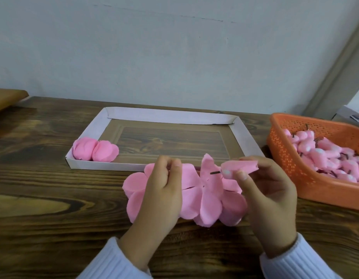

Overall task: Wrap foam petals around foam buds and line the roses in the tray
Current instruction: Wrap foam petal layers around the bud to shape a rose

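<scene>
Right hand (pixel 269 190): fingers pinch half-wrapped bud (pixel 235 168), just before tray (pixel 166 115) near rim. Left hand (pixel 160 184): fingers curled, pinching petal sheet (pixel 202 200) beside it. Two roses (pixel 95 152) in tray's near-left corner. I judge foam light, soft, crushable — I'd grip bud's base, gently.

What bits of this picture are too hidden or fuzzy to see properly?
All in the head view:
- The orange basket is cut off by the right edge, so its buds cannot be counted.
- The petals are partly covered by the left hand and right hand.
- Whether the left hand pinches anything is too blurred to tell.
- The bud in the right hand is mostly wrapped in a petal.
- The brown thing far left is cut off by the edge.
</scene>
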A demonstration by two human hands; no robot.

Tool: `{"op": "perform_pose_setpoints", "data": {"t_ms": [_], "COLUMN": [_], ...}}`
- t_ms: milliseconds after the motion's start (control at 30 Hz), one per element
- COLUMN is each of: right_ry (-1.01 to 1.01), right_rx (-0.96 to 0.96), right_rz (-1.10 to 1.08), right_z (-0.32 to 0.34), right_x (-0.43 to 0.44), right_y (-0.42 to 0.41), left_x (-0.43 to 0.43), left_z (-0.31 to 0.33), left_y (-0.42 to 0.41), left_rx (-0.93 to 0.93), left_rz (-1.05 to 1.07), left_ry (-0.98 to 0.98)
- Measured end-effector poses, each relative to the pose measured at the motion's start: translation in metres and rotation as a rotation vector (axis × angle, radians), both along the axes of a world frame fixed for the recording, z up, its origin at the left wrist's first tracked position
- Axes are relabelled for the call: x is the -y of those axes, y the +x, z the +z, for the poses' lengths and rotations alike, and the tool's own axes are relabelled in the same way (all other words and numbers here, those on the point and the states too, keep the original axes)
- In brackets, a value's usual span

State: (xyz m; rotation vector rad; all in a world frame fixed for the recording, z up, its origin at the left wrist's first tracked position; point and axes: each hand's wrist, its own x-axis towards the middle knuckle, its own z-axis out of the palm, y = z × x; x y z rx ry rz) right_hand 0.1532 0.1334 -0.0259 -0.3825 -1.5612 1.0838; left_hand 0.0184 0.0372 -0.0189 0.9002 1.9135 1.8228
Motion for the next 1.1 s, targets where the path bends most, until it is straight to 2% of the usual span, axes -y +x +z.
{"op": "perform_pose_setpoints", "data": {"t_ms": [133, 333, 500, 567, 633, 667, 767, 900, 967, 1033, 1100], "right_ry": [0.076, 0.162, 0.307, 0.359, 0.37, 0.337, 0.161, -0.07, -0.242, -0.427, -0.504], "right_rx": [0.046, 0.2, 0.302, 0.328, 0.365, 0.368, 0.291, 0.155, 0.095, 0.056, 0.04], "right_rz": [0.063, 0.045, -0.056, -0.086, -0.12, -0.128, -0.09, 0.113, 0.267, 0.409, 0.492], "right_z": [0.004, 0.0, -0.001, -0.002, -0.002, -0.002, -0.001, 0.002, 0.003, 0.003, 0.002], "right_x": [0.005, 0.006, 0.005, 0.004, 0.004, 0.005, 0.007, 0.011, 0.015, 0.019, 0.021], "right_y": [0.0, -0.001, -0.001, -0.001, -0.002, -0.002, -0.003, -0.007, -0.009, -0.01, -0.012], "left_x": [-0.002, -0.001, -0.001, -0.002, -0.002, -0.002, 0.0, 0.005, 0.006, 0.007, 0.007], "left_z": [-0.005, -0.005, -0.008, -0.009, -0.004, -0.003, 0.0, 0.004, 0.006, 0.01, 0.015], "left_y": [-0.002, -0.002, -0.002, -0.004, -0.002, -0.002, 0.001, 0.006, 0.007, 0.007, 0.006], "left_rx": [0.163, 0.083, 0.117, 0.286, 0.557, 0.629, 0.509, 0.029, -0.12, -0.164, -0.119], "left_rz": [0.053, 0.033, 0.01, -0.098, -0.307, -0.356, -0.371, -0.282, -0.214, -0.192, -0.232], "left_ry": [-0.021, 0.028, 0.062, 0.136, 0.303, 0.373, 0.493, 0.554, 0.583, 0.587, 0.579]}}
